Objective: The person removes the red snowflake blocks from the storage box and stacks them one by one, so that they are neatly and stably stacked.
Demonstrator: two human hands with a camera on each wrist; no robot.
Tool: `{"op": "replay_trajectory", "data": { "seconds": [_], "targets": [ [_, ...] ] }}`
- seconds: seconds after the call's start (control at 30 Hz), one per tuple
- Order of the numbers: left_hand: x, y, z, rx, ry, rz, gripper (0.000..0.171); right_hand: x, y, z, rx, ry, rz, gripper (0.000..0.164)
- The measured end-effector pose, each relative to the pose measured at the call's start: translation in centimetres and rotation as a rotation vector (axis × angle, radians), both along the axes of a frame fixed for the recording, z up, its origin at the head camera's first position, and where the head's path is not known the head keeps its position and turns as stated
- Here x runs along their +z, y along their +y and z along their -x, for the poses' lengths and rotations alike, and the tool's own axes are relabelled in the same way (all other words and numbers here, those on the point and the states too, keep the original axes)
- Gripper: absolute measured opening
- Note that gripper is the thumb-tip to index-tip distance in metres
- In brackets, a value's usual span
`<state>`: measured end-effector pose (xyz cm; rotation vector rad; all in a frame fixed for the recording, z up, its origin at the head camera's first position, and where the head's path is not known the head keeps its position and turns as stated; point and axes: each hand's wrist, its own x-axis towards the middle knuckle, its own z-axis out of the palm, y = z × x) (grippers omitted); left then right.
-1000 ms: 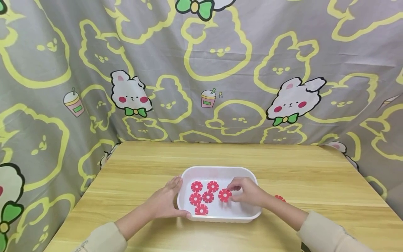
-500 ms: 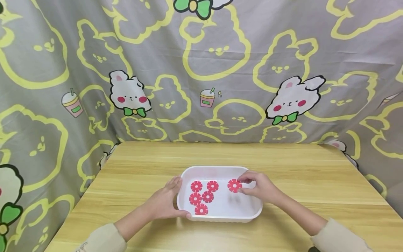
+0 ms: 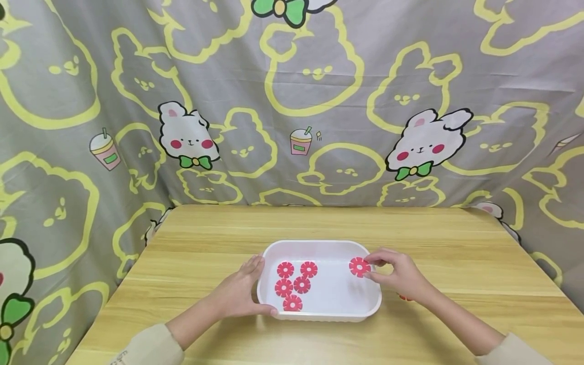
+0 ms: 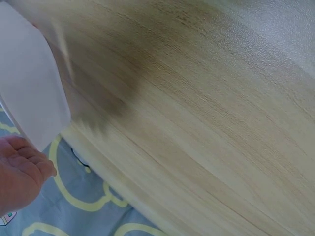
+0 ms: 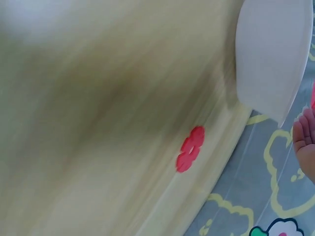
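A white plastic tub [image 3: 328, 299] sits on the table. At its left end my left hand [image 3: 237, 294] holds it, thumb along the near rim, fingers on the outer wall. My right hand [image 3: 401, 276] pinches a red snowflake disc [image 3: 354, 268] between thumb and fingers, just inside the tub's right end and above its floor. Several red snowflake discs [image 3: 281, 292] lie grouped in the tub's left half. Another red disc [image 5: 186, 161] lies on the table right of the tub, mostly hidden behind the right hand in the head view.
The tub stands on a wood-grain table [image 3: 219, 228]. A grey curtain [image 3: 246, 91] with yellow outlines and rabbit prints hangs behind the table and along its sides.
My right hand has moved the pinched disc from the tub's middle to its right end. The left hand and the grouped discs have stayed in place.
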<state>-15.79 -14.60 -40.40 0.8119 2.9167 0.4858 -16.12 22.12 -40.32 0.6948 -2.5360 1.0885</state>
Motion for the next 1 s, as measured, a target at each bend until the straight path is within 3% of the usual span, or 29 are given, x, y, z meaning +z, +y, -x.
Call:
{"op": "replay_trajectory", "data": {
  "seconds": [0.3, 0.57, 1.0],
  "targets": [
    [-0.1, -0.1, 0.0, -0.003, 0.011, 0.007, 0.116, -0.6, 2.1, -1.2, -0.122, 0.023, -0.018, 0.025],
    [-0.1, 0.0, 0.0, 0.003, 0.002, 0.006, 0.115, -1.5, 3.6, -2.2, -0.191, 0.073, 0.045, 0.027],
    [0.1, 0.1, -0.1, 0.007, -0.007, -0.006, 0.114, -3.4, 5.4, -3.6, -0.317, 0.027, 0.084, 0.025]
  ]
}}
